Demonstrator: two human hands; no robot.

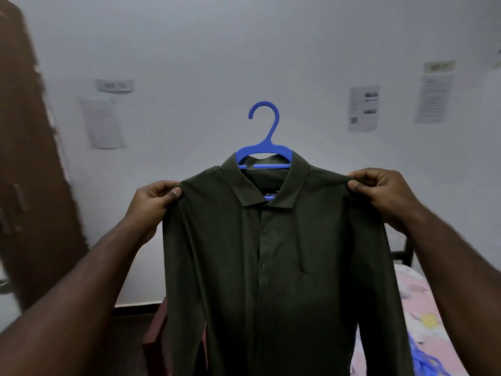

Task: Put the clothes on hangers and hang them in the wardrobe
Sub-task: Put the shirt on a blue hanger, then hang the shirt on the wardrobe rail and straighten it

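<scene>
Pale wall point(244, 50) with a few blurred paper notices point(363, 108) fills the background. Held up in front of it, at the centre of the view, is a dark green shirt point(271, 267), buttoned, already on a blue hanger point(264, 147) whose hook rises above the collar. Every place below is given relative to the shirt.

At its left shoulder, the left hand point(154, 202) pinches the seam between thumb and curled fingers. At its right shoulder, the right hand point(385, 194) pinches the cloth the same way. Both arms are stretched forward, carrying the shirt in the air.

The step looks like squaring the shoulders on the hanger before hanging. To do it well, keep both pinches level so the collar sits centred under the hook, then move one hand to the hook to carry it.

Far left of the shirt stands a brown wooden panel point(35, 172), probably the wardrobe, blurred. Below and to the right lies a bed with a pink patterned sheet point(417, 308), with more blue hangers point(425, 359) on it. Open air lies between shirt and panel, so swinging left seems unobstructed, provided the hanging sleeves stay free of the dark furniture edge point(154, 329) below.
</scene>
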